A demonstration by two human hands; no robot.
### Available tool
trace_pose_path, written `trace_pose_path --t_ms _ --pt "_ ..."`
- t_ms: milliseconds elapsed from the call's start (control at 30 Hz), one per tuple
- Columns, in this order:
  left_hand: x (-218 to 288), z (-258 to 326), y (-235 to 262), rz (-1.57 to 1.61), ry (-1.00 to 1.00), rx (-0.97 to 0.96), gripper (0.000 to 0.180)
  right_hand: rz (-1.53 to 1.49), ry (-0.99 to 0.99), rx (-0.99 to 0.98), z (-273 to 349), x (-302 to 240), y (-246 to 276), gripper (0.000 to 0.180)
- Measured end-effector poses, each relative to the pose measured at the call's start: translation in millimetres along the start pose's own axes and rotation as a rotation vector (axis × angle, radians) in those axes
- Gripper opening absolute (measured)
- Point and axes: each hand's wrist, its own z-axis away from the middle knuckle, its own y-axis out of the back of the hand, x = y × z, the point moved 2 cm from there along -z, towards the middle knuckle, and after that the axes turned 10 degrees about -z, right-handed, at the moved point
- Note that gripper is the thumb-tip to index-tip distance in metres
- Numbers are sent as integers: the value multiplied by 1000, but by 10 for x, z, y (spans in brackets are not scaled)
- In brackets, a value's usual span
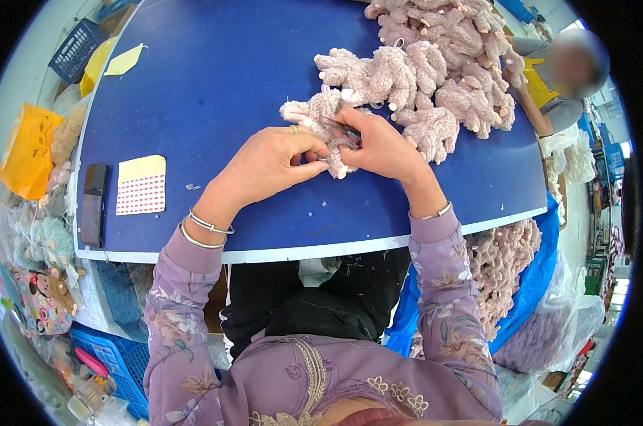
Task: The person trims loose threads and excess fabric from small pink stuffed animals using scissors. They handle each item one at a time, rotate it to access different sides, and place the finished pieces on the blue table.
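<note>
The blue table (215,78) spans the frame, and your work sits just above its centre. A pile (449,35) of pale pink toys fills the upper right and reaches down close to your right hand (382,145); a sideways swing of that wrist could knock the nearest ones or drag one into your work. A co-worker's arm (538,113) rests by the pile at the far right, so a toy tugged from that side could shift the heap toward you.

The toy (306,111) you are handling lies in the centre, just above the middle of the frame, between your hands. Your left hand (272,157) has thumb and forefinger brought together, pinching it at its lower edge; I cannot tell whether they have plush alone or a thread too. If that pinch is shallow, the soft body could twist or slip. Your right hand is closed round what look like dark snips (341,128), their tip against the plush. The tip is partly buried in pile, so a blind nip could catch the fabric, and with your left fingertips so near, a slip could reach skin.

At the left, the phone (93,206) lies near the table's edge, where a stray elbow might push it off. Loose scraps (193,187) lie scattered at centre left; they could cling to the fuzzy toy if it brushes over them.
</note>
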Motion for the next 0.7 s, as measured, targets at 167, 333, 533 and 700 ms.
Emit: trace_pose_path --t_ms 167,333,533,700 --pt "-61 2 -35 -100 -79 68 12 -22 -56 -30 8 -79 33 28" --pt "-65 -21 -12 -89 -88 97 9 -254 15 -45 47 -104 79 24" --pt "-83 -8 23 61 161 -6 12 -111 -74 -194 87 -186 50 25" --pt "-57 -10 40 70 184 -30 13 -161 -98 -195 86 -156 53 29"
